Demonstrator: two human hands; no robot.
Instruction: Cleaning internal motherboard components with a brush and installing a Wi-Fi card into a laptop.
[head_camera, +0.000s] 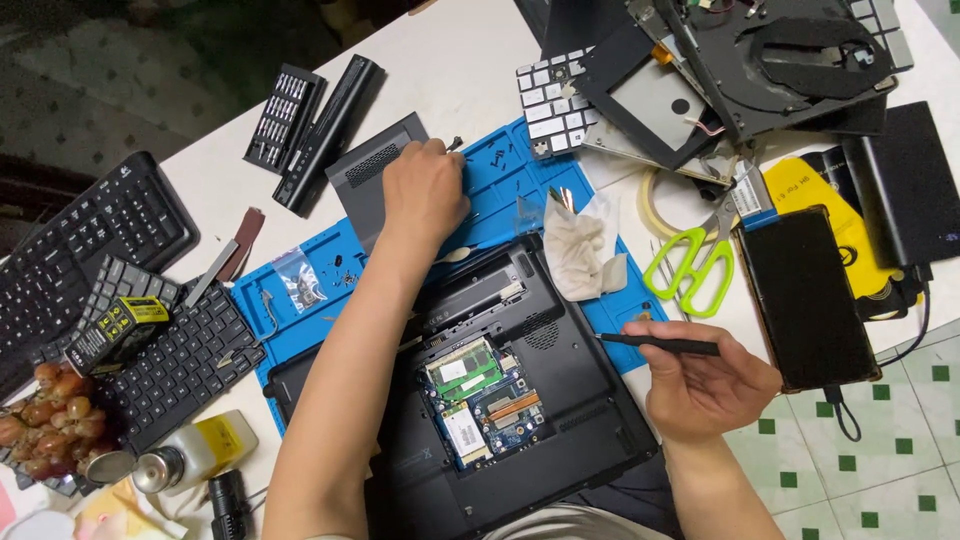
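Laptop (560, 420), black and flipped underside up with a bay open onto green memory and circuit boards (480, 395), lies at the centre of the view on a blue repair mat (500, 175), partly overhanging it at 6 o'clock. The left hand (425, 190) reaches to 12 o'clock of the laptop, fingers curled down onto the mat beside a dark vented cover panel (365, 170) (what it pinches, if anything, cannot be told). The right hand (705, 385), at 3 o'clock of the laptop, grips a slim black screwdriver (660, 344) pointing toward 9 o'clock, with green-handled scissors (695, 262) and a crumpled cloth (580, 250) just beyond it.
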